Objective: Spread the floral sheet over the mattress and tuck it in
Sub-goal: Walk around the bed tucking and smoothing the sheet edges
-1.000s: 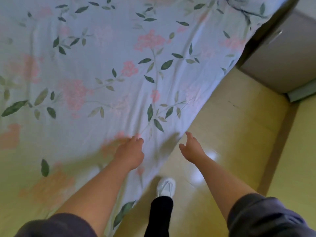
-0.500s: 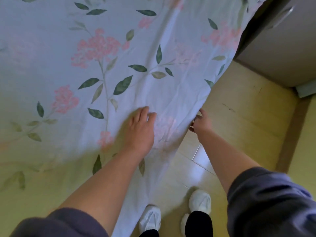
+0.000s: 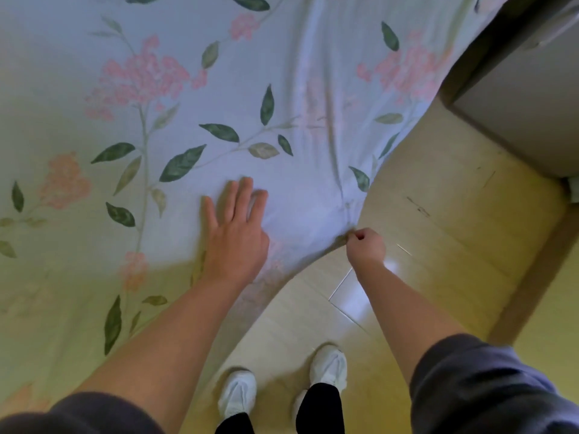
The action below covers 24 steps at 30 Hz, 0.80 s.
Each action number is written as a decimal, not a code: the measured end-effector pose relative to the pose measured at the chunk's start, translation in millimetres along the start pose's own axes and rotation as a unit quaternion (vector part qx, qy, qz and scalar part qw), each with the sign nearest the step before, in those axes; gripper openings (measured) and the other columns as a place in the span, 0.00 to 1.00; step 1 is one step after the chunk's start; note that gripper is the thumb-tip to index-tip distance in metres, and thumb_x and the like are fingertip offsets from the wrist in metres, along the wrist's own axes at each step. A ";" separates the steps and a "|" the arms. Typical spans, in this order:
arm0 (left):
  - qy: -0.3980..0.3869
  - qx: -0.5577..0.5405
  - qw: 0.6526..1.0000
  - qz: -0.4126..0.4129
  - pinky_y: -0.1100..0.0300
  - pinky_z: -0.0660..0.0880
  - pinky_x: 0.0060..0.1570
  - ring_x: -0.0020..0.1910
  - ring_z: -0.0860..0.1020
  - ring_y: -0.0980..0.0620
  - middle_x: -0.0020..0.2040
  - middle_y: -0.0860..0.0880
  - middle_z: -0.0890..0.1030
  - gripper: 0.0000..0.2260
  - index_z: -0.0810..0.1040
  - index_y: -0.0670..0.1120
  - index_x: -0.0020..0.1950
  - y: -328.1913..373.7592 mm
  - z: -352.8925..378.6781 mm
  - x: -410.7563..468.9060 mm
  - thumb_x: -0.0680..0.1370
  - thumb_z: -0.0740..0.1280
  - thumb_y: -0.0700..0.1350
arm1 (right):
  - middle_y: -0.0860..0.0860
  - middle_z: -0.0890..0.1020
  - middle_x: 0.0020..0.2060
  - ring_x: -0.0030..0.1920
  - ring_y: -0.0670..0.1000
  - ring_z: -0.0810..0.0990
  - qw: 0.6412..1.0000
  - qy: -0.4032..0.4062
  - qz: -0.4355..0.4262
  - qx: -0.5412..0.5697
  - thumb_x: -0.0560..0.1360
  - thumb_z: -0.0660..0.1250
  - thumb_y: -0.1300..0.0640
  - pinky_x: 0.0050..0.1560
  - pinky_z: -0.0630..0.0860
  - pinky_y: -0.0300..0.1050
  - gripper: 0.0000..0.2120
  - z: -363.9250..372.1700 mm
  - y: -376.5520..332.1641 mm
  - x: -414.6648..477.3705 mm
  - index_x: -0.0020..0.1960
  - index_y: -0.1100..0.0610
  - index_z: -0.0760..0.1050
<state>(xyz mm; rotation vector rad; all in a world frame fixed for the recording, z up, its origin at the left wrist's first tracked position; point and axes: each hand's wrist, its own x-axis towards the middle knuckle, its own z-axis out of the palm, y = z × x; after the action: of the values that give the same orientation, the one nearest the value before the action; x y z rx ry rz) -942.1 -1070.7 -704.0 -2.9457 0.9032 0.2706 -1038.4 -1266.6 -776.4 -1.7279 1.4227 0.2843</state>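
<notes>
**Sheet pinned flat and pinched at its hanging edge**

The floral sheet [image 3: 219, 98] lies over the bed, filling the upper and left of the view, with its near edge hanging down toward the tiled floor [image 3: 432, 214]. The left hand [image 3: 236, 233] lies flat on the sheet with fingers spread, its grip released, pressing down on the cloth just in from the edge. The right hand [image 3: 365, 245] is clenched on a small bunch of that edge, and creases run up from the pinch across the fabric.

The sheet looks thin, light and limp: it should gather wherever it is pulled and slide easily unless pinned. The hem is the sensible place to hold, taken in a wider handful than this pinch, so that the pull spreads evenly before tucking under the mattress, which is hidden beneath the cloth.
</notes>
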 end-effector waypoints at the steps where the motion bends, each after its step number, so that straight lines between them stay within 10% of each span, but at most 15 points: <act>1: -0.018 0.003 1.000 -0.004 0.35 0.54 0.71 0.76 0.55 0.44 0.77 0.45 0.57 0.28 0.60 0.48 0.74 3.4 -2.1 3.0 0.74 0.55 0.46 | 0.55 0.76 0.41 0.43 0.55 0.72 1.000 -0.010 -0.001 -0.024 0.78 0.60 0.60 0.41 0.65 0.42 0.06 -4.2 4.2 -0.7 0.47 0.60 0.75; 9: -0.088 0.015 0.994 -0.070 0.46 0.64 0.63 0.72 0.60 0.43 0.75 0.44 0.58 0.25 0.62 0.48 0.70 26.1 -27.6 27.6 0.73 0.61 0.44 | 0.55 0.79 0.51 0.47 0.54 0.80 0.986 -0.137 0.061 0.067 0.78 0.62 0.55 0.33 0.76 0.43 0.11 -38.6 -20.5 18.9 0.59 0.56 0.72; 13: -0.092 -0.014 0.995 -0.046 0.47 0.63 0.65 0.73 0.58 0.44 0.75 0.45 0.56 0.27 0.60 0.48 0.71 50.9 -46.8 59.4 0.72 0.60 0.43 | 0.55 0.72 0.63 0.61 0.58 0.75 0.986 -0.118 0.057 0.105 0.78 0.61 0.54 0.40 0.79 0.48 0.22 -79.1 -57.4 50.4 0.71 0.53 0.64; 24: -0.095 -0.087 0.989 0.077 0.47 0.56 0.72 0.76 0.50 0.45 0.78 0.46 0.50 0.28 0.55 0.49 0.76 129.2 -91.6 254.0 0.76 0.57 0.40 | 0.54 0.71 0.67 0.62 0.59 0.75 0.971 -0.076 0.054 0.219 0.79 0.60 0.49 0.52 0.79 0.57 0.28 -169.2 -188.5 174.8 0.76 0.48 0.54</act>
<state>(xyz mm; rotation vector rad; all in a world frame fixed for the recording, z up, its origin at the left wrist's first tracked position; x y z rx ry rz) -793.7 -1326.8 -659.2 -2.9383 1.1344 0.6560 -870.6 -1512.7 -699.2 -1.2480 1.3482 0.1429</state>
